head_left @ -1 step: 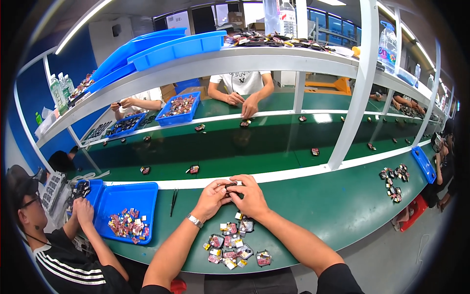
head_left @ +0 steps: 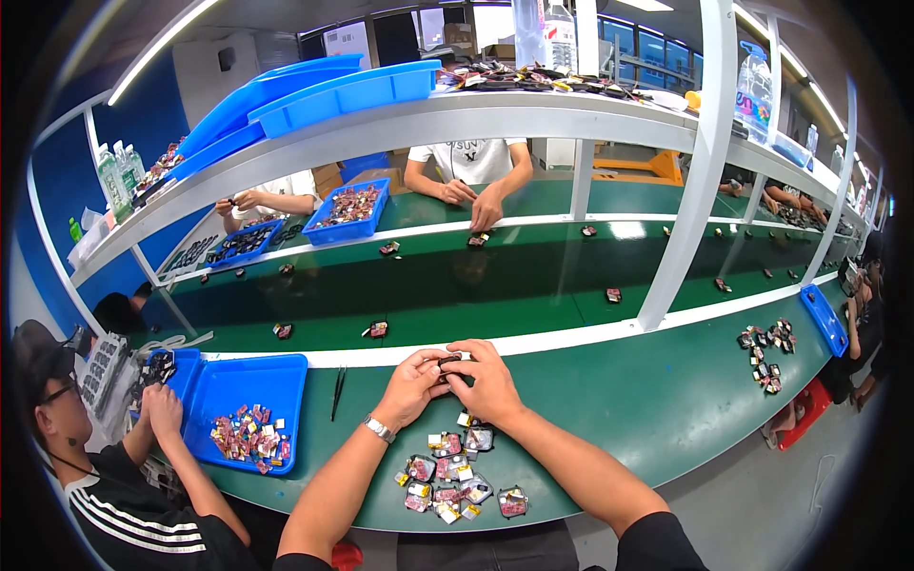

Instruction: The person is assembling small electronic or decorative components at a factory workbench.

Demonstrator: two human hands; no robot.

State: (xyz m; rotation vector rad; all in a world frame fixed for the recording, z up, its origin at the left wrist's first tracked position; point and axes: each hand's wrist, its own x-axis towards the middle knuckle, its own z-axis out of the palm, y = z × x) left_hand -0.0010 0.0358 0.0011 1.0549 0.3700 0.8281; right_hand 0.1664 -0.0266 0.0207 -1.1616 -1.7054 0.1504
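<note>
A small dark electronic housing [head_left: 448,367] sits between my two hands, above the green bench. My left hand [head_left: 415,385], with a metal-banded watch on its wrist, grips it from the left. From the right, my right hand [head_left: 485,383] pinches it, its fingers covering most of the part. Close below both hands lies a group of small open housings [head_left: 447,468] with reddish circuit boards and white and yellow pieces. Black tweezers [head_left: 337,393] lie on the bench to the left of my left hand.
A blue tray [head_left: 295,409] of small circuit parts stands at left, beside a co-worker [head_left: 143,476]. Behind the white rail, a green conveyor belt [head_left: 533,319] carries scattered housings. A white post [head_left: 681,181] rises right of centre; more housings [head_left: 764,352] lie far right.
</note>
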